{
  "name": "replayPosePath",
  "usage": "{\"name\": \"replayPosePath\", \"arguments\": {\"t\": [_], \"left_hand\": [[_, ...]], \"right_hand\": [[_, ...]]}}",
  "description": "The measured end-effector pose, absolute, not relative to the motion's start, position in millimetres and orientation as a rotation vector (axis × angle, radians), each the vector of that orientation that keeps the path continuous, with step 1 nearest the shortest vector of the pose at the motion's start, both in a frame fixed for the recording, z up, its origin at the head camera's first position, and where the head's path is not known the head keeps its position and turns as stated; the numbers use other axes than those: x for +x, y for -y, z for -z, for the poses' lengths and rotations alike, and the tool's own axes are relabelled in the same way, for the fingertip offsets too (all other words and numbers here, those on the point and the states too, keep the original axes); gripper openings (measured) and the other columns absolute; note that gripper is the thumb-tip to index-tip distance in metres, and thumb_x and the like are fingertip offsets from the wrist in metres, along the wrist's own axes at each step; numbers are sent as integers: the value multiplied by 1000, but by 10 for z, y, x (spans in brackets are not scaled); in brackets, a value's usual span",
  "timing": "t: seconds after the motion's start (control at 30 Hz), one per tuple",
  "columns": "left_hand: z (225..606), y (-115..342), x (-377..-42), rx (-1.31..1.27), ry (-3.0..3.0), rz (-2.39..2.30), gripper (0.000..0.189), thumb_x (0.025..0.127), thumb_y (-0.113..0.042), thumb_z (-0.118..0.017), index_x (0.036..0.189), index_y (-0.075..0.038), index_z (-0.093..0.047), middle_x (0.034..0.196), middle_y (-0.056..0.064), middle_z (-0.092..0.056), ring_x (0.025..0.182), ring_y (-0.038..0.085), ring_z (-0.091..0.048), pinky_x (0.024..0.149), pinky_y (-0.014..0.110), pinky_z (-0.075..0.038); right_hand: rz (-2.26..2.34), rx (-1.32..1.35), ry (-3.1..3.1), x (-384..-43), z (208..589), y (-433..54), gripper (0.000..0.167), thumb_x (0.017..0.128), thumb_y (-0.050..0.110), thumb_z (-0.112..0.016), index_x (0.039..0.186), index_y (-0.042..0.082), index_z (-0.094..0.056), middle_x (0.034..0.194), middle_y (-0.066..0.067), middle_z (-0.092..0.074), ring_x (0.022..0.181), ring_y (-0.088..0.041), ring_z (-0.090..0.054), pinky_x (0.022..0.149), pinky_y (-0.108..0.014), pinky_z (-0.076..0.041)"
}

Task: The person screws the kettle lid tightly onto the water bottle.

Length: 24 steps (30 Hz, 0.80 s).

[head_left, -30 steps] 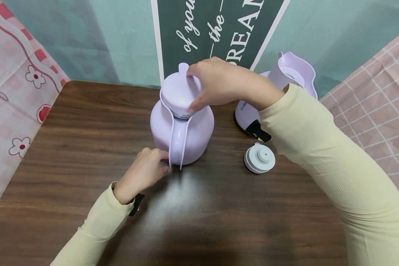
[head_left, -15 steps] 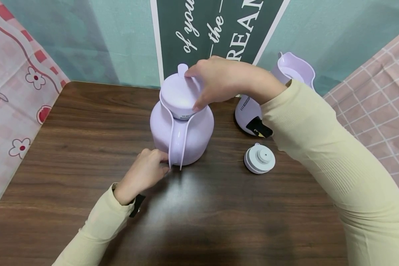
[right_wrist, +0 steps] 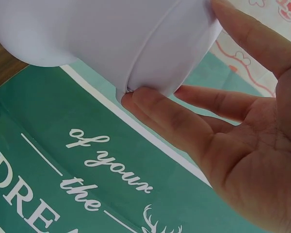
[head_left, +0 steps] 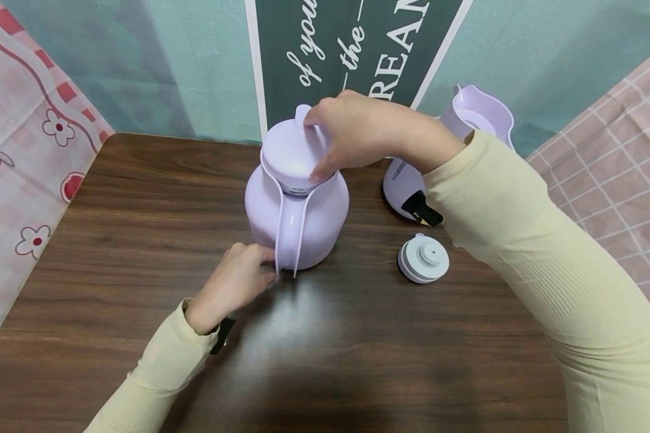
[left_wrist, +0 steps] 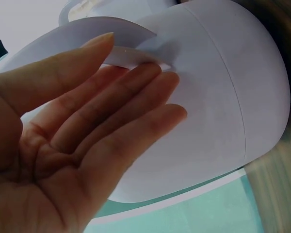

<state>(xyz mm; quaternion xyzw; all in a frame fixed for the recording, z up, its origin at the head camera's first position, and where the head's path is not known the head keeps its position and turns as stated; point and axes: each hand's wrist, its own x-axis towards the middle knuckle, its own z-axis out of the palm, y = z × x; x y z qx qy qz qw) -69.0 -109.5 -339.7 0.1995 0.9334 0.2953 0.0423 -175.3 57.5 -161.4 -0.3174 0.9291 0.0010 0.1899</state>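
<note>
A rounded lavender vacuum jug (head_left: 325,222) stands upright on the wooden table, its handle (head_left: 290,234) facing the person. On its neck sits a lavender lid (head_left: 289,150) with a small tab at the far edge. My right hand (head_left: 360,129) grips this lid from the right, thumb at the near side and fingers by the tab; the right wrist view shows fingertips (right_wrist: 150,99) against its rim. Down at the handle's lower end, my left hand (head_left: 235,279) holds the edge between thumb and fingers. The left wrist view shows those fingers (left_wrist: 150,92) only gently bent beside the jug wall.
A round white-and-lavender stopper (head_left: 425,258) lies right of the jug. Behind it, partly covered by the right arm, are a lavender body (head_left: 403,183) and a spouted lavender piece (head_left: 479,111). A green lettered poster (head_left: 352,48) hangs close behind the jug.
The lid's tab has shifted slightly to the right over the last half second, with the right hand's thumb a little further left. The left hand and the jug body stay in place.
</note>
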Motion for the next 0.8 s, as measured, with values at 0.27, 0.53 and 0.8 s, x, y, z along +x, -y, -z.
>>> {"name": "replayPosePath", "arguments": {"t": [0.27,0.53,0.8], "left_hand": [[3377,1088,-672,607,-2858,-898,15,68,-2,-70,63,-13,-61,61,-1,-58,58,20,-52,55,39,-41],[3370,1090,-670,621,-2855,-889,15,68,-2,-71,63,-12,-61,63,-1,-59,59,20,-54,56,39,-42],[3357,1087,-669,620,-2852,-887,13,68,-3,-71,64,-12,-63,64,0,-60,59,21,-54,56,39,-42]], "right_hand": [[5,-892,-2614,-1756,1613,-579,64,74,31,-73,125,0,-50,107,-13,-55,97,-26,-48,84,-39,-38],[17,-898,-2620,-1754,1615,-572,57,74,31,-74,118,1,-54,98,-11,-57,90,-25,-49,78,-37,-39],[25,-884,-2628,-1744,1599,-565,54,74,31,-73,115,1,-56,95,-11,-57,87,-25,-47,75,-36,-39]]}}
